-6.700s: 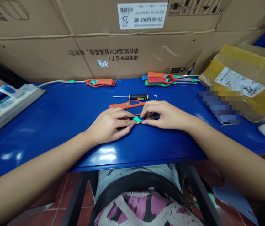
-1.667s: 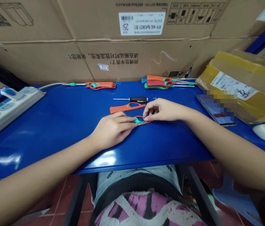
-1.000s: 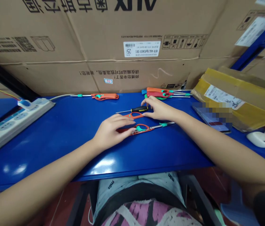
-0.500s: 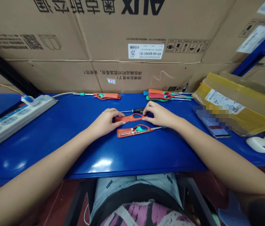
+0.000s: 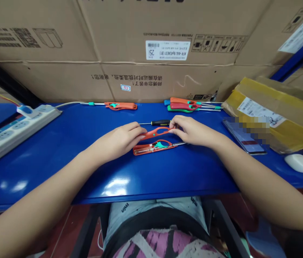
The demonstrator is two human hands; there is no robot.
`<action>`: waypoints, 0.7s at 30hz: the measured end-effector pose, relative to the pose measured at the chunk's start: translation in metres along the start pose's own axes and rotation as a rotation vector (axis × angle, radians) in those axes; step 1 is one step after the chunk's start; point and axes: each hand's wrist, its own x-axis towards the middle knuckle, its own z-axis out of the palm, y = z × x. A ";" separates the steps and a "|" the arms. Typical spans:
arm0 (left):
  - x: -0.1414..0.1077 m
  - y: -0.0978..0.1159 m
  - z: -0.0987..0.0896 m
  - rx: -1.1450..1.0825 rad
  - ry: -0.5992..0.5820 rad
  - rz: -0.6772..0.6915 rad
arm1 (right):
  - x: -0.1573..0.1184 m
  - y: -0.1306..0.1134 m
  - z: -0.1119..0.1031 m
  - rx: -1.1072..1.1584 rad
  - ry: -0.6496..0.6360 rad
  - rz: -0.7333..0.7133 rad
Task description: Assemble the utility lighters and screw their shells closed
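Note:
An orange lighter cover [image 5: 155, 133] is held at both ends above the blue table [image 5: 146, 175]. My left hand [image 5: 123, 138] is closed on its left end, and my right hand [image 5: 185, 129] pinches its right end. Just below the cover lies an opened orange lighter [image 5: 152, 147], its inner parts and a green trigger showing and its metal tube pointing right. A screwdriver [image 5: 160, 123] with a black and yellow handle rests behind the cover, its shaft pointing left.
Another orange lighter [image 5: 121, 106] lies at the back, left of several lighters [image 5: 183, 105] in a pile. A white power strip [image 5: 19, 125] is on the left. To the right are a phone [image 5: 244, 138], a yellow-taped box [image 5: 277, 114] and a white object [image 5: 302, 162]. Large cardboard stands behind.
The cover has been lifted and tilted, and has moved slightly right with both hands. My left hand now hides more of its left end. The view has shifted slightly.

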 end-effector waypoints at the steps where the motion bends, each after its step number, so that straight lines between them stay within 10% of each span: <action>1: 0.001 0.002 0.001 -0.002 0.009 0.004 | -0.001 -0.001 0.000 0.047 0.000 0.021; 10: -0.001 -0.002 0.010 0.174 0.238 -0.015 | -0.003 -0.010 -0.010 0.625 -0.183 0.326; 21: -0.006 0.008 -0.009 -0.272 0.097 -0.107 | -0.009 -0.023 0.001 0.207 0.088 -0.172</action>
